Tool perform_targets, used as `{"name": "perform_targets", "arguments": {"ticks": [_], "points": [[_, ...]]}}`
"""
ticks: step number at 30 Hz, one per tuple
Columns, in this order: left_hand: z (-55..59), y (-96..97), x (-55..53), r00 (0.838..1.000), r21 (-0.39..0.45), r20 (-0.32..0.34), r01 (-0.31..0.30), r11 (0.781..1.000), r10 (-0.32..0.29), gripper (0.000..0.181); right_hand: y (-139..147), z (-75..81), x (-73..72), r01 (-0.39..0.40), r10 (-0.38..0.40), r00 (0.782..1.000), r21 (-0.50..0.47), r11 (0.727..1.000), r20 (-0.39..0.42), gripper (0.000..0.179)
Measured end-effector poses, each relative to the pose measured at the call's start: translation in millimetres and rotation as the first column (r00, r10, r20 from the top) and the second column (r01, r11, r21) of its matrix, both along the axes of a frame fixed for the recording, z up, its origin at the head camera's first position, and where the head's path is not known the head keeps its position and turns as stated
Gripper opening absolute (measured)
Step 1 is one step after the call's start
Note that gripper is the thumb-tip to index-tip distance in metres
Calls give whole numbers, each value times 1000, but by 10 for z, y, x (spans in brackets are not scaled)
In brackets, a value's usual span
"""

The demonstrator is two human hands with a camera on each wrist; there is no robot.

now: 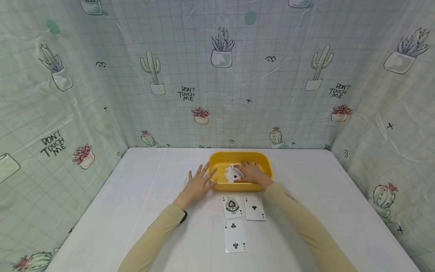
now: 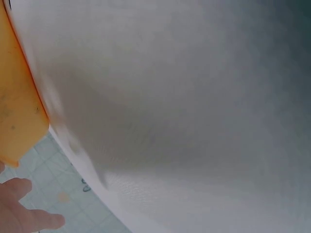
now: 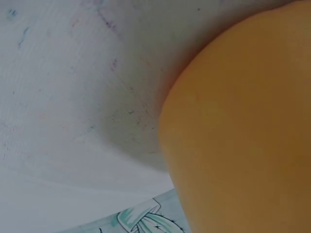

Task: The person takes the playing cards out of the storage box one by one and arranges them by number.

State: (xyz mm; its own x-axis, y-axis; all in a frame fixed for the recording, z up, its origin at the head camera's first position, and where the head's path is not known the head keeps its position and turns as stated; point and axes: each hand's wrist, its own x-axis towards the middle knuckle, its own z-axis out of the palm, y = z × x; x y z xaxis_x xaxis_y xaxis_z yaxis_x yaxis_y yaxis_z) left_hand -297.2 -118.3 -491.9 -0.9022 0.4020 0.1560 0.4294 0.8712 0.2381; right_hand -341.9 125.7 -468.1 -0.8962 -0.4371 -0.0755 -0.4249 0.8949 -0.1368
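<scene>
Cactus-print cloth [image 1: 224, 85] backs a white table [image 1: 156, 166] bearing a yellow tray [image 1: 238, 186].

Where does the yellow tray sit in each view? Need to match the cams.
Head: yellow tray just right of centre, below mid-height, seen whole apart from what the right arm and hands cover.
Left wrist: upper left, cut off by the left edge.
Right wrist: fills most of the right side, cut off by the frame.
Shared landmark: the white table's edge against the patterned cloth.
</scene>
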Motion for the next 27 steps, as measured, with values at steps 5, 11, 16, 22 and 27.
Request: {"name": "perform_targets", "arguments": {"ticks": [5,11,16,22,27], "points": [[-12,2,1,1000,-2,-7,4,1000,-4,58,-11,-6,11,20,-20,999,15,1000,32,72],[-16,0,5,1000,-4,-11,1,1000,-1,58,-16,-19,-3,31,-31,999,19,999,36,72],[-19,-4,13,1000,-1,-15,2,1000,-2,58,-20,-23,-13,11,-11,1000,17,1000,13,71],[-15,0,20,1000,-5,-1,-4,1000,4,58,-11,-33,-17,-11,11,1000,17,1000,-28,69],[-9,0,26,1000,-2,1,-5,1000,5,58,10,-14,-15,-12,13,999,11,1000,-53,69]]}}
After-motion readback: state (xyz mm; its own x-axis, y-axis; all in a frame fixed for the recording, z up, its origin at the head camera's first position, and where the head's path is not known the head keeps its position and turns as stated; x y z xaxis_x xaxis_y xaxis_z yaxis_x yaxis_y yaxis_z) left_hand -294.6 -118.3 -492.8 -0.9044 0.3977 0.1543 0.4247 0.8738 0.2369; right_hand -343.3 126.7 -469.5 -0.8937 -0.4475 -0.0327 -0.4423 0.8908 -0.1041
